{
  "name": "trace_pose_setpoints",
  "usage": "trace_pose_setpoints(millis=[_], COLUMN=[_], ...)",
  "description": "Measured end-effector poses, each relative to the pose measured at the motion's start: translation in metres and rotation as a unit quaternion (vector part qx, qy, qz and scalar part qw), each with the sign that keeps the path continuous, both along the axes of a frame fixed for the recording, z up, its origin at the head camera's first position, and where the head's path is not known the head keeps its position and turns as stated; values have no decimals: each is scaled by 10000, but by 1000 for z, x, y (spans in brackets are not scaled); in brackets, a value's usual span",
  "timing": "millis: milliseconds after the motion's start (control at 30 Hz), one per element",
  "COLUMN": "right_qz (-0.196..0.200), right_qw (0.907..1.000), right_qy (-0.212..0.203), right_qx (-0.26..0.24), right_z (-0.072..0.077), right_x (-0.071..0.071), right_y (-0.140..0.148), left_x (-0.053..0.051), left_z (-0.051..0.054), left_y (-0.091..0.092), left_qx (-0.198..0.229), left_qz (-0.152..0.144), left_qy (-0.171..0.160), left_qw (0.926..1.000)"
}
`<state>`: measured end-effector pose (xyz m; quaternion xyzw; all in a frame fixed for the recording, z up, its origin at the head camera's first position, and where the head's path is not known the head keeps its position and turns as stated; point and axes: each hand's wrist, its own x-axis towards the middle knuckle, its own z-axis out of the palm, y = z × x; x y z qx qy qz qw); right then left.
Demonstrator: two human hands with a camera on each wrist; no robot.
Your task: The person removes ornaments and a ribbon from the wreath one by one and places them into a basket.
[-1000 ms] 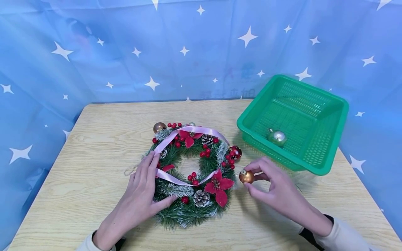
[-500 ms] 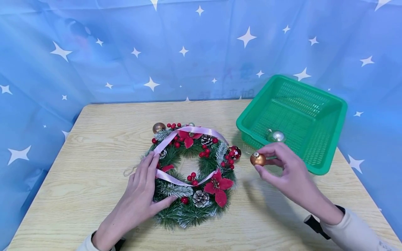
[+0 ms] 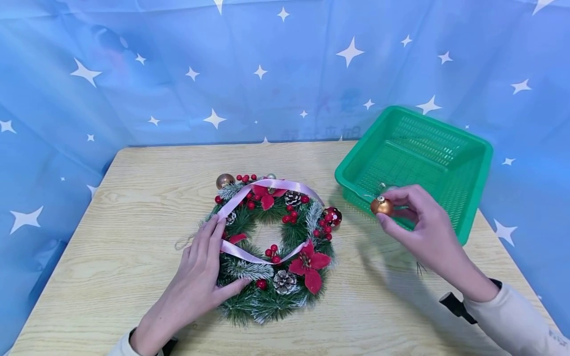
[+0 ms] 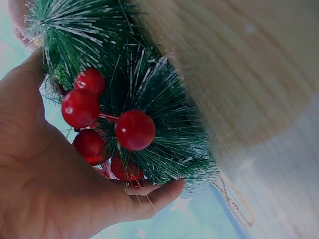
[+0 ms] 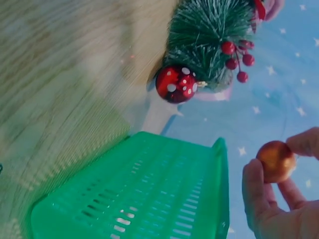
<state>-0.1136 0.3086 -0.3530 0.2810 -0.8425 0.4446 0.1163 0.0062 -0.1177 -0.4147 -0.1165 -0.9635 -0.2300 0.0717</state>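
My left hand (image 3: pixel 194 273) grips the left side of a green Christmas wreath (image 3: pixel 247 304), thumb near its inner side. In the left wrist view, fingers wrap about pine needles (image 4: pixel 164 124) and red berries (image 4: pixel 135 130). A pink ribbon (image 3: pixel 285 185) loops over the wreath. Between thumb and fingertips, my right hand (image 3: pixel 425 232) pinches a gold Christmas ball (image 3: pixel 381 206), held up over the near left rim of a green plastic basket (image 3: pixel 463 148). The right wrist view shows this gold ball (image 5: pixel 276 161) beside the basket. A silver ball (image 3: pixel 392 188) inside the basket is mostly hidden.
A red spotted ball (image 3: pixel 332 216) hangs at the wreath's right edge, close to the basket. A brown-gold ball (image 3: pixel 225 181) sits at its upper left. Behind the wooden table (image 3: pixel 133 198) hangs a blue starry cloth (image 3: pixel 267 39).
My right hand has carried the gold ball from the wreath's right side up and rightward to the basket's rim. The left hand and wreath have stayed in place.
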Motion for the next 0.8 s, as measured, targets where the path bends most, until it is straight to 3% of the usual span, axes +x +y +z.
trace_pose_setpoints(millis=[400, 800], right_qz=[-704, -823], right_qw=[9960, 9880], right_qy=[-321, -855], right_qx=[442, 992], right_z=[-3, -3], right_x=[-19, -33], right_y=[23, 41], left_x=[-1, 0], left_z=[0, 0], left_y=[1, 1], left_qx=[-33, -12], left_qz=[-2, -21], left_qy=[32, 21], left_qw=[10000, 10000])
